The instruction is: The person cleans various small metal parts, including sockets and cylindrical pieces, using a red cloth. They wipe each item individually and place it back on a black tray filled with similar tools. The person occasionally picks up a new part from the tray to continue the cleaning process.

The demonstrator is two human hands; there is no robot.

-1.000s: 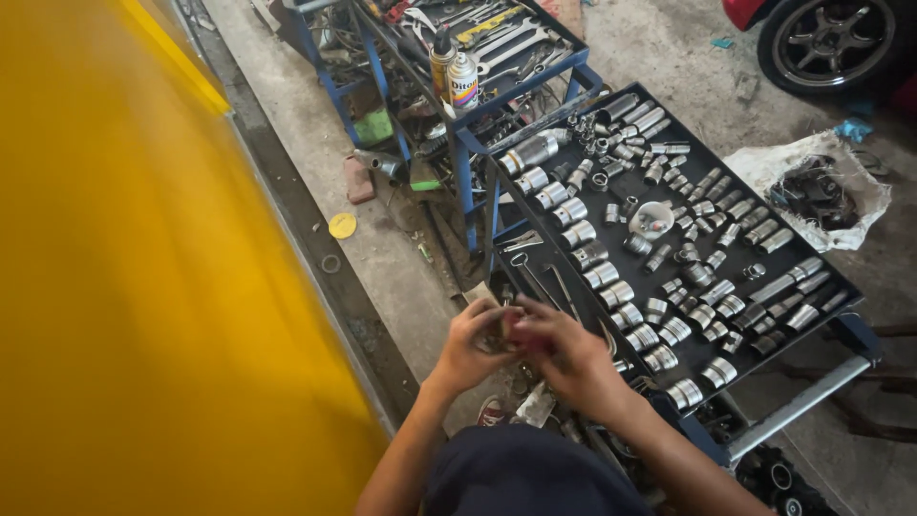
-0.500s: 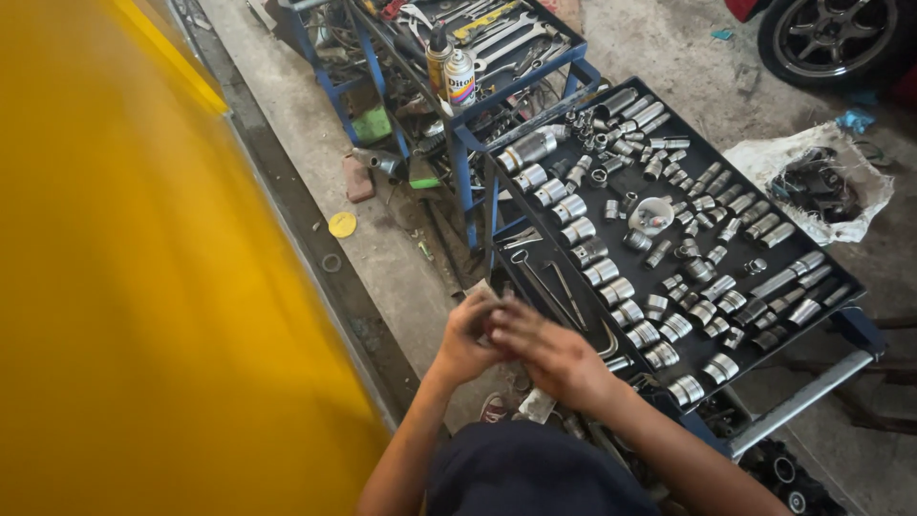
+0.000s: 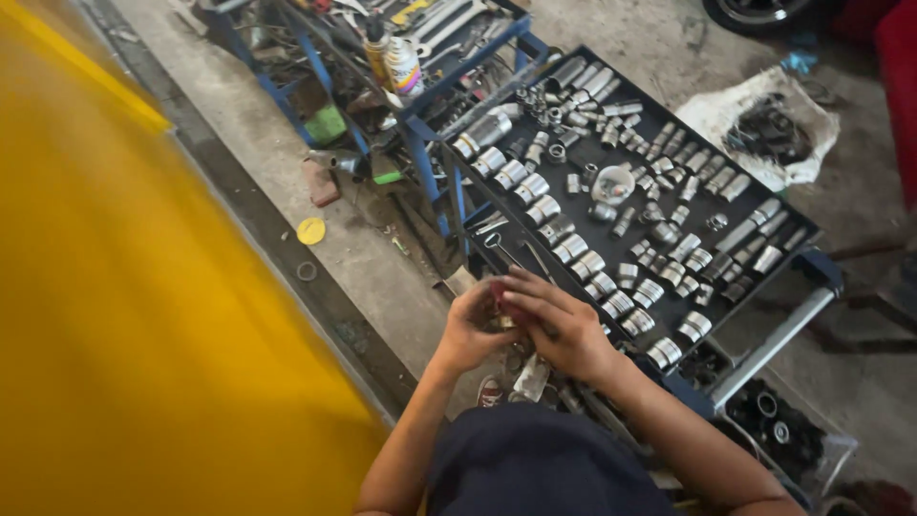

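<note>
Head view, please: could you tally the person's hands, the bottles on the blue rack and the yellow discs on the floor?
Hands: 2, left hand and right hand
Bottles: 2, brown bottle and white bottle
Yellow disc: 1
Total: 5

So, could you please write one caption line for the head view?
Both hands, left hand and right hand, meet over a small, mostly hidden object beside a black tray of metal sockets.

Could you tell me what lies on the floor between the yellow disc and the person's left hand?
In the head view, only bare, stained concrete and a dark floor groove lie between the yellow disc and the left hand.
</note>
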